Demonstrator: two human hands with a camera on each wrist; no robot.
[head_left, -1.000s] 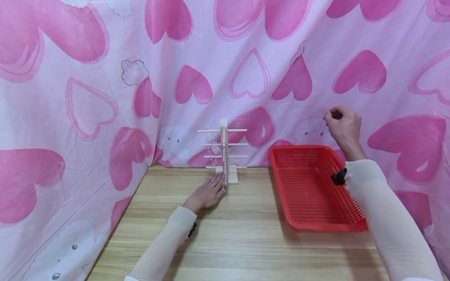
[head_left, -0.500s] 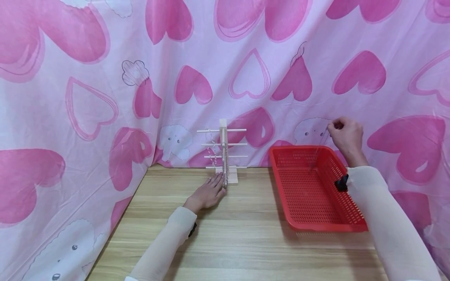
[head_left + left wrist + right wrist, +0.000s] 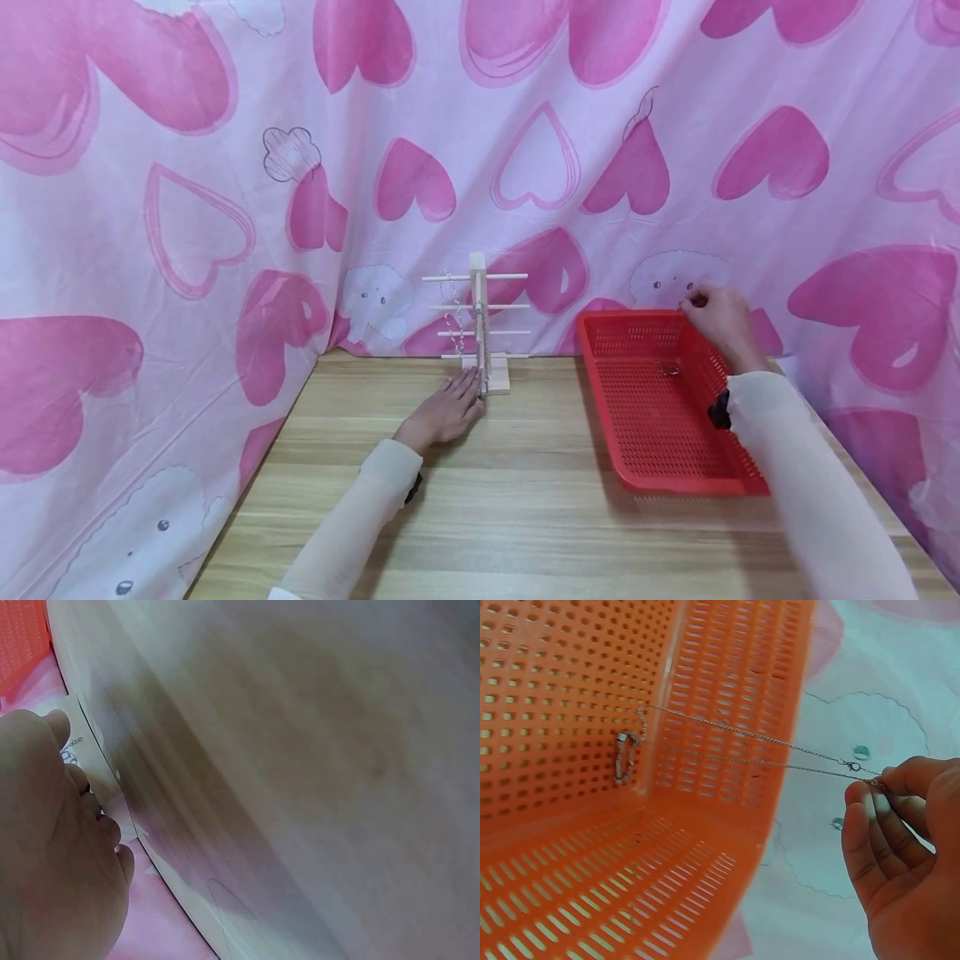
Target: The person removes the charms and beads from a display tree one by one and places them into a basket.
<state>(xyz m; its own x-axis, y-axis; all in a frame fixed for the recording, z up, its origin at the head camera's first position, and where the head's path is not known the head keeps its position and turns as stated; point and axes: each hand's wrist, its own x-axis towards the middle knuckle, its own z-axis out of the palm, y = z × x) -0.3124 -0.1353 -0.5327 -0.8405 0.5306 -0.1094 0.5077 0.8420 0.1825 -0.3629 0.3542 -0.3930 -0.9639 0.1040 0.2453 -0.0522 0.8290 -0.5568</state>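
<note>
Thumb and index fingertip of the right hand (image 3: pixel 911 851) pinch one end of a thin necklace (image 3: pixel 757 736), close to its clasp (image 3: pixel 853 766), with the other fingers curled beneath. From that pinch two lengths of chain run down over the rim of the red basket (image 3: pixel 626 486), the lower end lying bunched on its floor, below and left of the hand in the head view. Left of the basket, the left hand (image 3: pixel 444 410) lies palm down, fingers straight and relaxed, its tips at the base of a wooden stand (image 3: pixel 477 287). Beside its thumb, the left wrist view shows small dark marks on pale wood, too small to make out. Both arms reach forward in pale sleeves, the right one raised. A beaded strand (image 3: pixel 459 321) hangs on the stand's left side. Stand and basket sit on the wood-grain counter (image 3: pixel 525 533), before pink heart-printed cloth (image 3: pixel 412 108).
</note>
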